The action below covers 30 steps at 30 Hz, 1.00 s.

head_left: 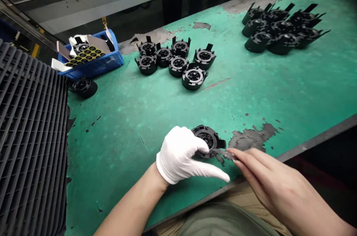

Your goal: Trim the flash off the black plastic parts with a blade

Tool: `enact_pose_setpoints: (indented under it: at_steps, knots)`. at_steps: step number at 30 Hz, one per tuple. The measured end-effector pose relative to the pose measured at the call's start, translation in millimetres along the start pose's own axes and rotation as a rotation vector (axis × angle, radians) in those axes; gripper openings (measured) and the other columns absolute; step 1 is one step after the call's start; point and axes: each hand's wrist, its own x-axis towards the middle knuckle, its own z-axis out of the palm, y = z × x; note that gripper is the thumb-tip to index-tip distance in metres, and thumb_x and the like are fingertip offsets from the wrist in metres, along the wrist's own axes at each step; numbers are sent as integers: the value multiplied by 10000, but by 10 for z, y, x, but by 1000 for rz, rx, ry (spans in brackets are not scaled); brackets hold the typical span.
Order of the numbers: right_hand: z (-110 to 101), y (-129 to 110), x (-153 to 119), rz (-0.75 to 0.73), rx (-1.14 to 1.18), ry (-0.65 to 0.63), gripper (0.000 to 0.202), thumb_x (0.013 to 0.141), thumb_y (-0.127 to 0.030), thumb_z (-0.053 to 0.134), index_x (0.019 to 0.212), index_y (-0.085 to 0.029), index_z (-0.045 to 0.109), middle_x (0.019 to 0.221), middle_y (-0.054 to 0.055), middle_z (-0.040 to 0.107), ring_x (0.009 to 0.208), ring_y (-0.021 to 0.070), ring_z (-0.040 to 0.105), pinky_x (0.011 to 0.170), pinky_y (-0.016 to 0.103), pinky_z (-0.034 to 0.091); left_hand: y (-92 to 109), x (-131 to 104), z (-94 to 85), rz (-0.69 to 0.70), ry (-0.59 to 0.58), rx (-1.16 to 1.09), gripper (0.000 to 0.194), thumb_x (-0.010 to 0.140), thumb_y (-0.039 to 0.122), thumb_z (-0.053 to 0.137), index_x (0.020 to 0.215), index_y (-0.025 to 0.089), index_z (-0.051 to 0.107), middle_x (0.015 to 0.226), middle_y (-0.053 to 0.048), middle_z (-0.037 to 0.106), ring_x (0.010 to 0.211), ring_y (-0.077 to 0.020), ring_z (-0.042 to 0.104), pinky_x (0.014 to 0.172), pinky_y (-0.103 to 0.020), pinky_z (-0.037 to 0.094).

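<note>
A round black plastic housing (206, 136) with a ribbed centre and an upright tab lies on the green work surface in front of me. My left hand (181, 154), in a white glove, is at its left side; the fingers are curled over its edge and the thumb sticks out toward the lower right. Bare, my right hand (264, 171) pinches a small grey flat blade-like piece (228, 154) between thumb and fingertips. The tip of that piece reaches to the housing's lower right edge. Part of the housing is hidden under the glove.
Several similar black housings (178, 64) stand in a group farther back, and another cluster (284, 29) sits at the back right. One housing (84, 87) lies beside a blue bin (97, 67) holding scraps and a yellow-black sheet. Stacked black grid trays (33, 135) line the left.
</note>
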Motion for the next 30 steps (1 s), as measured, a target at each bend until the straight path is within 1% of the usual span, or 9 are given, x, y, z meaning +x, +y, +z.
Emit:
enact_pose_setpoints:
  at_steps: [2,4,6,8,15,18,20,24,30]
  knots:
    - [38,48,71,-19,-71,24,299,1339,-280,559,1590,-214,709,1109,55,835,834,215,836,712,340,648,-17,24,4,-105,-59,17,1004,755,1054,1088,1312,238,906,1052,-87,925,952,-313,916,967,-479,780]
    - [46,104,141,-30,-119,36,287,1347,-291,562,1582,-207,706,1102,46,825,819,209,817,697,348,613,-59,33,39,-174,-156,28,1219,682,1091,1094,1503,220,867,1324,-174,959,1221,-427,959,1179,-601,793]
    - [30,141,192,-47,-166,37,283,1349,-287,562,1583,-217,705,1056,28,797,782,207,776,677,356,569,-102,25,84,-201,-244,6,1211,704,1041,1128,1550,223,841,1447,-198,951,1346,-472,955,1251,-641,785]
    - [4,158,219,-59,-207,38,287,1347,-273,543,1578,-224,707,1016,22,766,759,214,734,668,364,536,-126,7,115,-228,-287,-23,1126,752,961,1159,1545,233,831,1475,-192,954,1371,-471,961,1242,-626,799]
    - [11,158,247,-56,-212,32,317,1324,-227,544,1594,-209,708,1068,55,808,805,229,735,699,372,526,-108,-38,101,-242,-254,-48,1081,781,762,1228,1602,219,781,1517,-196,957,1398,-461,968,1255,-612,806]
    - [53,130,282,-76,-247,73,255,1341,-248,542,1511,-192,724,1009,40,750,775,209,672,676,361,482,-110,-59,115,-226,-234,-41,1078,782,757,1225,1603,226,772,1519,-194,958,1384,-459,974,1235,-609,817]
    - [66,118,300,-86,-268,84,252,1328,-198,533,1476,-168,735,968,30,690,752,199,622,652,357,445,-117,-77,127,-215,-221,-32,1083,785,765,1220,1609,230,765,1532,-198,954,1387,-459,974,1231,-607,820]
    - [41,150,294,-89,-248,47,390,1252,-52,470,1518,-179,725,973,29,666,734,190,590,617,341,406,-130,-91,130,-215,-221,-23,1076,790,760,1218,1615,240,763,1538,-195,952,1397,-462,971,1240,-616,818]
    - [-35,217,254,-118,-174,10,483,1176,6,458,1538,-191,711,957,25,673,698,190,614,586,333,437,-128,-53,112,-208,-232,-50,1034,834,780,1185,1602,222,776,1511,-203,954,1378,-453,975,1228,-600,823]
